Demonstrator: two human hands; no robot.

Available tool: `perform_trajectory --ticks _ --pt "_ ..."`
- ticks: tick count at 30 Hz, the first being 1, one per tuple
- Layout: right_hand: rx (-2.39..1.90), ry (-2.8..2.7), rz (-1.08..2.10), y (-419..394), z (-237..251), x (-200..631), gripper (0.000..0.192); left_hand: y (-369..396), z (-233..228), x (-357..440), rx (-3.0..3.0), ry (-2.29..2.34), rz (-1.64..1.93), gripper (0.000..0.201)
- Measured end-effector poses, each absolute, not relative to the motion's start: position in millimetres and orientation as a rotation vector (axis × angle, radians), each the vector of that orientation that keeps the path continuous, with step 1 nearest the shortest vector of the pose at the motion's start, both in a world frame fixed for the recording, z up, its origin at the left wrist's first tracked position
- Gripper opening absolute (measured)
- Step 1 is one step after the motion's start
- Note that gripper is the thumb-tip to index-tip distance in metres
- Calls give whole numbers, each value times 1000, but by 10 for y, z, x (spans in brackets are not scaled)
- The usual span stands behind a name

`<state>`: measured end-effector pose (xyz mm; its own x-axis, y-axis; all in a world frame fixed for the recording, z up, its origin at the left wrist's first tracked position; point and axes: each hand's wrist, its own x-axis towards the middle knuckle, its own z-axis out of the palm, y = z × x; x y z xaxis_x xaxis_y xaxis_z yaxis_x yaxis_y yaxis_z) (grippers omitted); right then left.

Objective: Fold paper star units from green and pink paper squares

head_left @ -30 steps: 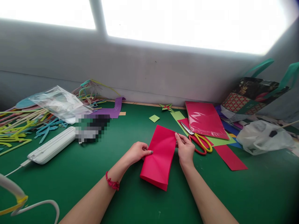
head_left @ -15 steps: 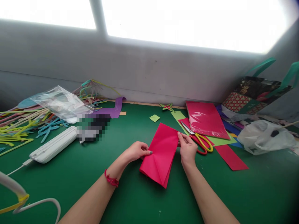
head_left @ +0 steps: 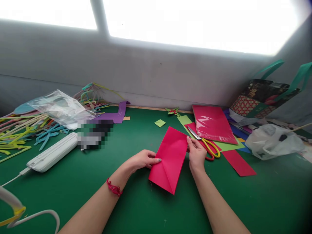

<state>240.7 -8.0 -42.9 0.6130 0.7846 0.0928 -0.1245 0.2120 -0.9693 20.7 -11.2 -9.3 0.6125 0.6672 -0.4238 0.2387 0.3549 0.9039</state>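
Observation:
Between my hands is a folded sheet of red paper [head_left: 170, 156], tilted above the green table, with a diagonal crease across its lower part. My left hand [head_left: 146, 159] pinches its left edge, thumb on top and fingers underneath. At the upper right corner, my right hand [head_left: 195, 152] grips the paper between thumb and fingers. Just beyond the right hand lie scissors [head_left: 207, 144] with red and yellow handles. A small folded green paper square [head_left: 160, 123] rests past the sheet's top edge, and a green and red paper star [head_left: 173, 111] sits farther back.
A red paper pack [head_left: 214, 123] and a red strip [head_left: 239, 163] lie to the right, near a plastic bag [head_left: 275, 143] and a patterned tote [head_left: 263, 97]. On the left are a white power strip [head_left: 53, 152], colourful pipe cleaners [head_left: 17, 136] and a clear sleeve [head_left: 60, 109].
The lower end of the red paper has closed flatter, its layers now lying together. Both hands keep their hold, and the view has shifted slightly.

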Motion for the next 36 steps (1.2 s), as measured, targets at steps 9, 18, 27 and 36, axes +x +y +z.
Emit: perform_trajectory --ticks 9,18,27,36 --pt "-1171 -663 750 -88 -379 2429 32 -110 -155 278 1254 1094 380 33" --pt "-1186 -686 808 -111 -341 2385 29 -88 -158 230 1540 1246 431 36" --pt "-1204 -737 867 -120 -307 2396 28 -157 48 194 1310 875 299 31" --pt "-1233 -932 1080 -218 -226 2192 27 -164 -4 374 1065 909 820 38"
